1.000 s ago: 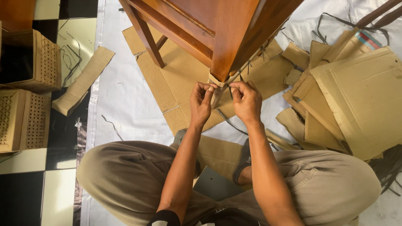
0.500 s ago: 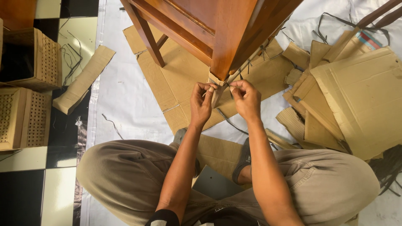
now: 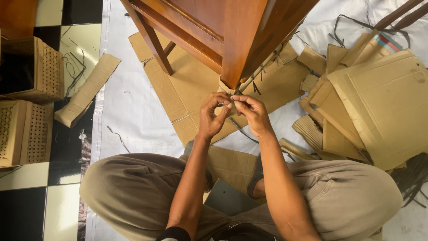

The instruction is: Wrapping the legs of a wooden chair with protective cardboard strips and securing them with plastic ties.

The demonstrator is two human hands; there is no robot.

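In the head view, the person sits cross-legged on a white plastic sheet (image 3: 129, 107) spread over a black-and-white tiled floor (image 3: 26, 209), knees in khaki trousers (image 3: 133, 187) filling the lower part of the frame.

Just above the centre, both hands meet at the foot of a brown wooden furniture leg (image 3: 238, 40), which comes down from the top of the frame. The left hand (image 3: 213, 117) and the right hand (image 3: 250, 111) are touching each other, fingers curled and fingertips pinched together on a small cardboard wrap (image 3: 225, 88) fitted around the bottom of that leg. Both hands are closed in a tight pinch. A thin dark strap (image 3: 240, 129) trails away beneath them, but whether either hand has hold of it cannot be told.

Under the leg lies a flat cardboard sheet (image 3: 187, 85), reaching toward the upper left, where a second, slimmer wooden leg (image 3: 154, 42) stands on it.

At the right of the frame a heap of cardboard pieces (image 3: 374, 102) is stacked loosely, with more dark straps at its upper edge. A folded cardboard strip (image 3: 87, 91) lies at the left edge of the sheet. At the far left, two perforated cardboard boxes (image 3: 31, 98) rest on the tiles.
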